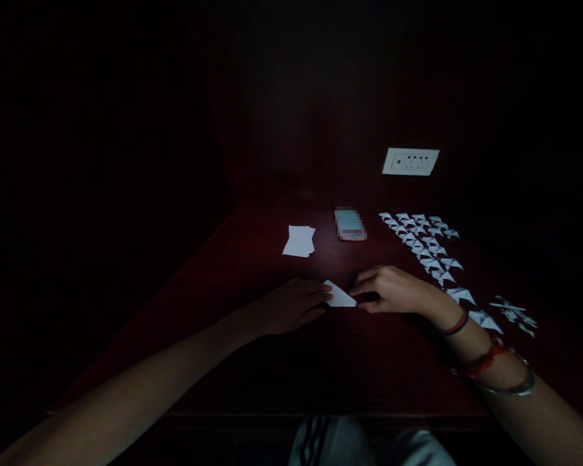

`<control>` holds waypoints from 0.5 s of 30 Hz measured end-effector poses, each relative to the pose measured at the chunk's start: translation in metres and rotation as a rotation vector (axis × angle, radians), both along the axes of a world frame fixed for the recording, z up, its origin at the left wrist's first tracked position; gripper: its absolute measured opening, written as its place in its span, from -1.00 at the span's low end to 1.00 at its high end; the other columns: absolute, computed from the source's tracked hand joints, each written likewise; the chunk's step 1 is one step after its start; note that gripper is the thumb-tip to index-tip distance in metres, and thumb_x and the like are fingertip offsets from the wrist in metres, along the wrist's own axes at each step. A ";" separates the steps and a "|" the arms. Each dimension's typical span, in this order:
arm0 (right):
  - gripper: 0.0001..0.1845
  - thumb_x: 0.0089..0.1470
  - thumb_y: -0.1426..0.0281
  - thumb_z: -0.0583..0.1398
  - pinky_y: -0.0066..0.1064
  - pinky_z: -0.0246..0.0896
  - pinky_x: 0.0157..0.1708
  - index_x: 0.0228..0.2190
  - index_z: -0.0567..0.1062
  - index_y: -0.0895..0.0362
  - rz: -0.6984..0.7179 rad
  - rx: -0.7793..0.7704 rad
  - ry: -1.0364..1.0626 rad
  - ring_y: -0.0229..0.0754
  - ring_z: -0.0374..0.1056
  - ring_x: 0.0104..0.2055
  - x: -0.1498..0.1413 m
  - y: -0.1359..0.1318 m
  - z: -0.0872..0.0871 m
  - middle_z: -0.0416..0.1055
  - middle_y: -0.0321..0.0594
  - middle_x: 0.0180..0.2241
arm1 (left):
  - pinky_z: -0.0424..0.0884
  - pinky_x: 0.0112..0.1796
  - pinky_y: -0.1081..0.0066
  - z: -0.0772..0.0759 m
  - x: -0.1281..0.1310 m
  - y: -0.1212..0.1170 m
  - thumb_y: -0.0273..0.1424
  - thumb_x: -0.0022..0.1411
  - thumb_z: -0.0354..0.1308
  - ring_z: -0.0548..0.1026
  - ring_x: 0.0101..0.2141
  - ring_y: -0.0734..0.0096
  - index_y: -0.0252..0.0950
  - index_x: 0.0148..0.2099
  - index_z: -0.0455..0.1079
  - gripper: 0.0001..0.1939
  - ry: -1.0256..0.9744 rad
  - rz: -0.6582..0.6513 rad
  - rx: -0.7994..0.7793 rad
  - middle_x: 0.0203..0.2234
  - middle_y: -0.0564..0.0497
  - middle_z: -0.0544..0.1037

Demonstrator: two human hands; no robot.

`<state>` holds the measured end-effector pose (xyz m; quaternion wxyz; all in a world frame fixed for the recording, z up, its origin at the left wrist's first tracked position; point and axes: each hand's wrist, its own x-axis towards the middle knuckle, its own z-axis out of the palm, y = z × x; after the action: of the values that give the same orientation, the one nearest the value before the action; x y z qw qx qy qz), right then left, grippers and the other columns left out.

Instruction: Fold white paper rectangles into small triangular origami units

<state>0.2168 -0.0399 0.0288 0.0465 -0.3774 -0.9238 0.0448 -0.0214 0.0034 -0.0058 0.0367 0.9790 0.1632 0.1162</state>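
Observation:
A small piece of white paper (339, 296), folded into a triangle, lies on the dark red table between my hands. My left hand (294, 304) rests flat at its left end, fingers stretched out over the edge, with a ring on one finger. At the right corner of the triangle, my right hand (386, 289) has its thumb and fingertips closed on the paper. A short stack of white paper sheets (299, 241) sits beyond my left hand.
Rows of small folded paper pieces (420, 246) run along the table's right side. Near them lies a little heap of paper scraps (514, 312). A phone, blurred out (350, 224), is at the back, below a wall socket (411, 162).

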 end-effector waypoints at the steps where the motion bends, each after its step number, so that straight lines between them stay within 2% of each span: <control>1: -0.73 -0.05 0.37 0.09 -0.44 0.12 -0.29 -0.25 0.43 0.13 0.004 0.003 -0.007 -0.26 0.29 -0.29 0.000 0.000 0.000 0.36 -0.22 -0.29 | 0.07 0.00 0.35 0.000 0.000 0.000 -0.33 0.23 -0.15 0.16 -0.01 0.42 -0.21 0.06 0.12 -0.66 -0.001 0.002 -0.002 -0.01 0.05 0.23; 9: -0.81 -0.04 0.42 0.08 -0.40 0.10 -0.30 -0.37 0.46 0.15 0.021 0.075 -0.048 -0.22 0.29 -0.30 -0.008 -0.001 0.000 0.39 -0.19 -0.38 | 0.07 -0.02 0.33 -0.002 0.002 0.000 -0.30 0.23 -0.15 0.15 -0.01 0.38 -0.22 0.08 0.08 -0.63 -0.008 0.019 0.021 0.02 0.03 0.18; 15: -0.80 0.01 0.45 0.03 -0.45 0.10 -0.36 -0.38 0.45 0.16 0.014 0.079 0.029 -0.27 0.29 -0.36 -0.009 -0.002 -0.002 0.38 -0.20 -0.42 | 0.05 -0.01 0.34 -0.002 0.002 0.001 -0.30 0.23 -0.15 0.14 0.00 0.39 -0.21 0.08 0.06 -0.63 -0.003 0.022 0.010 0.02 0.04 0.19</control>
<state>0.2080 -0.0417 0.0270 0.0746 -0.3682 -0.9266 0.0141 -0.0190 0.0041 -0.0078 0.0305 0.9772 0.1733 0.1188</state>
